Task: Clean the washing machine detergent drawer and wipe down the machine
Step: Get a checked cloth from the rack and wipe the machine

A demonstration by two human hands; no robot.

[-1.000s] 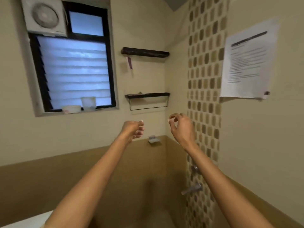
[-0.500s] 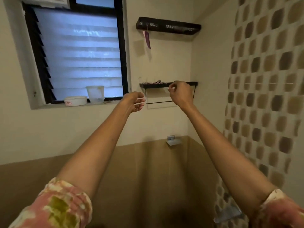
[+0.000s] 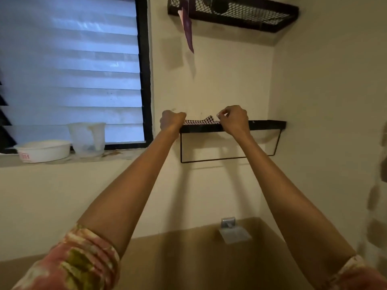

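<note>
Two bare arms reach up to a black wire shelf fixed on the cream wall, and everything else is placed from it. A checked cloth lies along the top of this shelf, towards its left half, with one corner standing up. The left hand is curled into a fist at the shelf's left end, against the cloth's left edge; its fingertips are hidden, so I cannot tell whether it grips the fabric. The right hand is over the shelf's middle, its fingers pinching the cloth's raised right corner. The hands are apart, with the cloth stretched between them.

Above the shelf hangs a black mesh rack with a purple strip dangling from it. Left of the shelf, on a window sill, stand a clear measuring cup and a white tub. Below the shelf a small metal holder is fixed to the wall.
</note>
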